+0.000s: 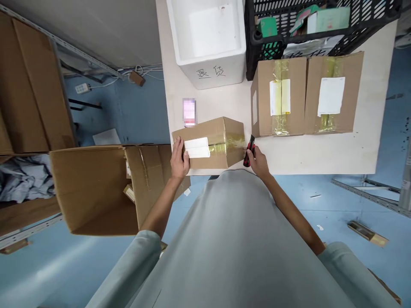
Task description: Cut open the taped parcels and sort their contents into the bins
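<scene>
By the near left corner of the surface (314, 157), 1 brown box (215, 133) sits under the left hand (179, 160), fingers loosely open, while the right hand (258, 162) has its fingers curled around a red-and-black cutter (250, 152).

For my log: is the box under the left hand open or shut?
Shut, it seems: no flap of the box is raised, and tape crosses its top and one end. Cannot tell if the tape is cut.

I see a brown cardboard box (212, 131), yellowish tape (217, 148), white label (197, 148), red-and-black cutter (250, 151), off-white table (321, 155), black latticed crate (251, 53), blue floor (314, 188)
</scene>
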### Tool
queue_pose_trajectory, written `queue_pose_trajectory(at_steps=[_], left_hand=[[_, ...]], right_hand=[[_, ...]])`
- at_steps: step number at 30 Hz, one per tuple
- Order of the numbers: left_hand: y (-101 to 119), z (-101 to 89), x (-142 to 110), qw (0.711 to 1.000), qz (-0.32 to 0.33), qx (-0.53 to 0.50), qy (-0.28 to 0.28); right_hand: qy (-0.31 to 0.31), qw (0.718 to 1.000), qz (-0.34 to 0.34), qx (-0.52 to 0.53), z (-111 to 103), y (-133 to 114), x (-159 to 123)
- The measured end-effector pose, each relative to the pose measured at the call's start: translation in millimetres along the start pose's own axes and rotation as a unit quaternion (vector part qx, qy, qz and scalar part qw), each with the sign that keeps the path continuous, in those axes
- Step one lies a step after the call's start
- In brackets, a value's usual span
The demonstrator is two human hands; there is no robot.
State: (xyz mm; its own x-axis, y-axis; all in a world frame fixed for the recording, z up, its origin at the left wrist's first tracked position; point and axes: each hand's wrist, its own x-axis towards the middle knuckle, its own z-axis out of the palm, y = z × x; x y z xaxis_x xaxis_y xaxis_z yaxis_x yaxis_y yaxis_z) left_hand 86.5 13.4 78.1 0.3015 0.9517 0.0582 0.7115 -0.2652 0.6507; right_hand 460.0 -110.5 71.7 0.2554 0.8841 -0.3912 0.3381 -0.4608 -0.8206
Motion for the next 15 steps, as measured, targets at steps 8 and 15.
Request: queue_pose_trajectory(at_steps=[8, 15], left_hand=[[-2.4, -0.5, 1.4, 0.998, 0.042, -0.004, -0.042], [-21.5, -17.6, 1.2, 0.999, 0.027, -0.024, -0.039]], right_hand=[[0.028, 0.994, 0.061, -0.081, 9.3, -4.3, 26.9], [0.069, 0.996, 0.056, -0.017, 16.8, -9.0, 17.4]])
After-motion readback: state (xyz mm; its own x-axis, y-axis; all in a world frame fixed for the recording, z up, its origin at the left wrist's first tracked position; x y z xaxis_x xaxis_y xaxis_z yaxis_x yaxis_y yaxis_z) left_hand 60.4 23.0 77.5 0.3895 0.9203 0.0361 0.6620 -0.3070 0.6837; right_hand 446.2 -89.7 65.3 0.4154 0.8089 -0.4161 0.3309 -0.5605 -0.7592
